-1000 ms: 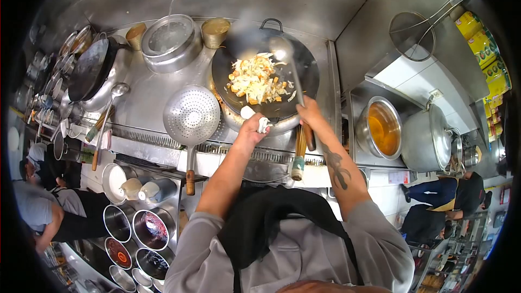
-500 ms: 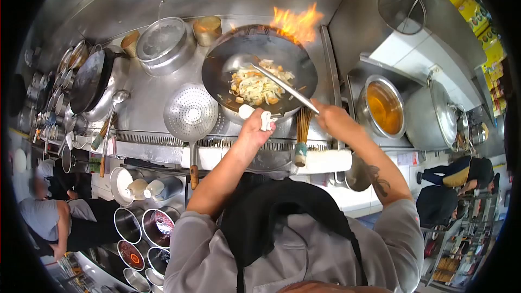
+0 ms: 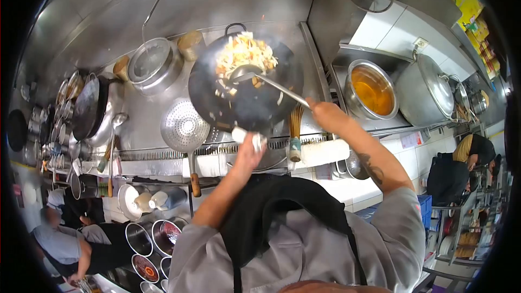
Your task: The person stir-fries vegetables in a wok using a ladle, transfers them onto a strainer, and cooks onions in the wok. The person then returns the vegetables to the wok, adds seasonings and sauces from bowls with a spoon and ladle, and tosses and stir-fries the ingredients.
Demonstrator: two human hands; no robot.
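Wok (image 3: 239,108) stands at the bench's (image 3: 135,126) far middle, food (image 3: 247,54) heaped toward its far side; left fingers (image 3: 250,155) pinch cloth (image 3: 239,134) at the near rim, right fingers (image 3: 328,116) wrap the ladle (image 3: 245,71). Skimmer (image 3: 185,125) lies left, basin (image 3: 374,95) right; people (image 3: 451,171) flank the room.

Left hand (image 3: 251,154) out front, gripping; left forearm (image 3: 227,192) angles up and inward. Right hand (image 3: 329,117) sits higher in frame — fingers (image 3: 313,105) wrapped in a closed grip, tattooed right forearm (image 3: 355,141) slanting inward. Both arms reach forward.
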